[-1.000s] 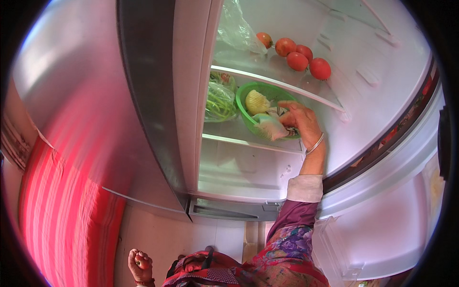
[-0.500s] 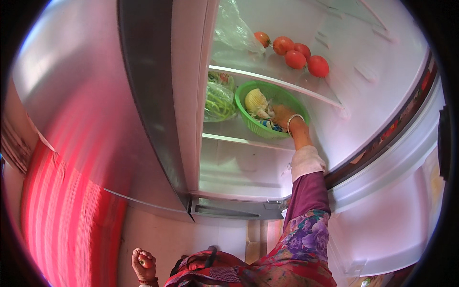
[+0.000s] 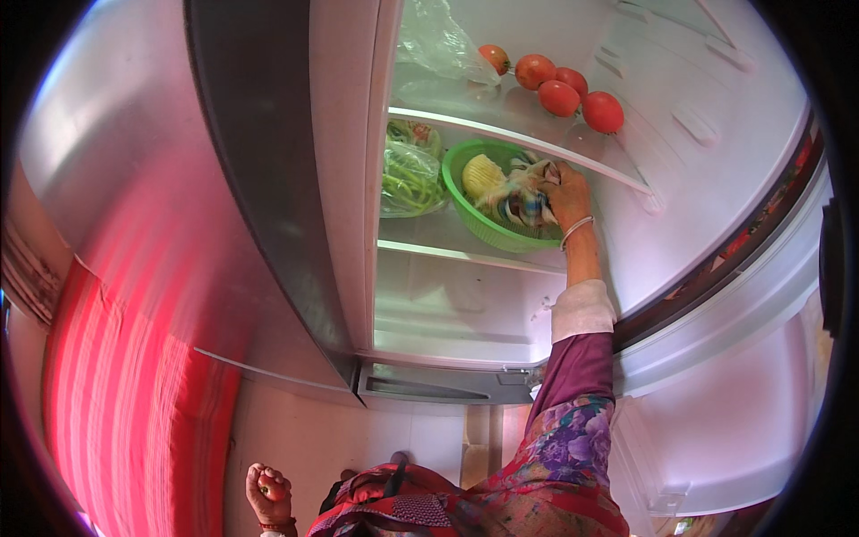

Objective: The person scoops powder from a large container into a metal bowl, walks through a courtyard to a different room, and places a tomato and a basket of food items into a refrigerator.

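Note:
My right hand [image 3: 567,193] reaches into the open fridge and is inside a green plastic basket [image 3: 497,237] on the middle shelf. Its fingers close on a crumpled, blurred bundle of wrapping [image 3: 523,202] in the basket. A pale yellow-green vegetable [image 3: 483,175] lies in the basket to the left of the bundle. My left hand [image 3: 268,490] hangs low by my body, curled around a small red round thing [image 3: 271,488].
Several red tomatoes [image 3: 561,87] and a clear plastic bag [image 3: 438,40] sit on the upper shelf. A bag of green vegetables [image 3: 408,179] lies left of the basket. The fridge door [image 3: 134,179] stands open at left; a glass shelf edge [image 3: 537,143] runs just above my hand.
My right hand went deeper into the basket, then closed on the crumpled bundle and shifted slightly right. My left hand stayed low, still curled.

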### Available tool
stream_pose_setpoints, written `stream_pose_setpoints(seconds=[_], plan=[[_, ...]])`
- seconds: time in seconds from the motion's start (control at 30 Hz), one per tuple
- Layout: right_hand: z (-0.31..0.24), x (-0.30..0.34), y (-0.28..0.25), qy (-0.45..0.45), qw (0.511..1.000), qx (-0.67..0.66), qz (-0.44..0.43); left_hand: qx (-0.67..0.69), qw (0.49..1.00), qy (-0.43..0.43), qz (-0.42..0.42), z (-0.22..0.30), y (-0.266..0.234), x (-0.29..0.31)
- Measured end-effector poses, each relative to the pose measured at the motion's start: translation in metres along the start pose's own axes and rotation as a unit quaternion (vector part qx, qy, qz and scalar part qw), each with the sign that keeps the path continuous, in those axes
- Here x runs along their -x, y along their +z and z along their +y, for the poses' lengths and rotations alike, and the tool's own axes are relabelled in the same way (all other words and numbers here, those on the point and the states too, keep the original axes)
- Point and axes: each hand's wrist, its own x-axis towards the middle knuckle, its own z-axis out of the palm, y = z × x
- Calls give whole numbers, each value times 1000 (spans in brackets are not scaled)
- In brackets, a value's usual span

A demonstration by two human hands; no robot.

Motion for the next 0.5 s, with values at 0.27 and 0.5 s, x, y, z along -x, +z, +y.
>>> stream_pose_setpoints(seconds=[0.27,0.5], plan=[[-6,-1,0,75,931,-356,7,-1,1000,5,7,-1,4,-2],[-9,-16,-1,-45,998,37,23,-3,1000,5,17,-1,5,-3]])
